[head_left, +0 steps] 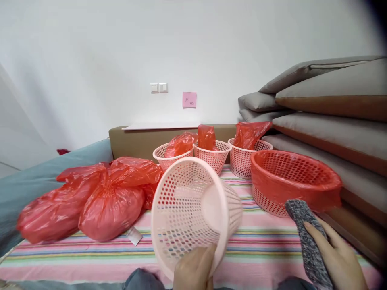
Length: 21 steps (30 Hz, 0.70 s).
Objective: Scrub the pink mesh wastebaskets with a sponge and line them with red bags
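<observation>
My left hand [193, 269] grips the rim of a pale pink mesh basket [193, 213], tipped so its empty inside faces me. My right hand [338, 257] at the lower right is closed on a grey knitted sock [308, 237] that hangs over my fingers. Just beyond the sock stands a wider pink basket lined with a red plastic bag [296, 181].
Two knotted, filled red bags [90, 197] lie at the left on a striped cloth [90, 253]. Three small pink baskets with red bags [211, 153] stand in a row at the back. Stacked grey cushions [332, 104] rise at the right. A small white tag [134, 235] lies on the cloth.
</observation>
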Each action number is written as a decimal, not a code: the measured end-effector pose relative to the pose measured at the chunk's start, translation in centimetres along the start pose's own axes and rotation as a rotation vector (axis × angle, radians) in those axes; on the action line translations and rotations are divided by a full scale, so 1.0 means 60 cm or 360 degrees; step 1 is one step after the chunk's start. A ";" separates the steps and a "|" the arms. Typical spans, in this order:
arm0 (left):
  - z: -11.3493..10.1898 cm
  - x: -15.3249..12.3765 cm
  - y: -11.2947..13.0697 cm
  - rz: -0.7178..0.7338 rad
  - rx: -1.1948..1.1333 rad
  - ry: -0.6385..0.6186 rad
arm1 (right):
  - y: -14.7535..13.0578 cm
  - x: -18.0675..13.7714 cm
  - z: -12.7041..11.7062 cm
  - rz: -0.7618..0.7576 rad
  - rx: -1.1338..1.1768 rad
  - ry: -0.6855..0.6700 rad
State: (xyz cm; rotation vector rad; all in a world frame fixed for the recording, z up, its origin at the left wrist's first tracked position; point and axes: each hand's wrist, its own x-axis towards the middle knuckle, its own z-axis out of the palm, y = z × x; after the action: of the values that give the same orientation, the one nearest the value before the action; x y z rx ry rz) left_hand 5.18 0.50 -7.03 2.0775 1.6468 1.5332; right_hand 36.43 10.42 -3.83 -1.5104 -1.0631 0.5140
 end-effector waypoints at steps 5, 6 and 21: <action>0.056 0.023 -0.014 0.0620 0.0773 -0.0148 | -0.052 -0.051 0.055 -0.0220 0.0144 -0.0163; 0.066 0.016 -0.012 0.0608 0.0822 -0.0167 | -0.056 -0.063 0.067 -0.0268 0.0160 -0.0220; 0.043 -0.001 0.035 0.0904 0.0624 -0.0593 | -0.079 -0.153 0.132 -0.0321 -0.0173 -0.0093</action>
State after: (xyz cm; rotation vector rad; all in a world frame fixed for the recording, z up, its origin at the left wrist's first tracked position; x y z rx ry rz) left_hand 8.46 0.84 -7.09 3.0056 1.3670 0.8519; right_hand 23.96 6.69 -3.47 -1.4692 -1.2907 0.3659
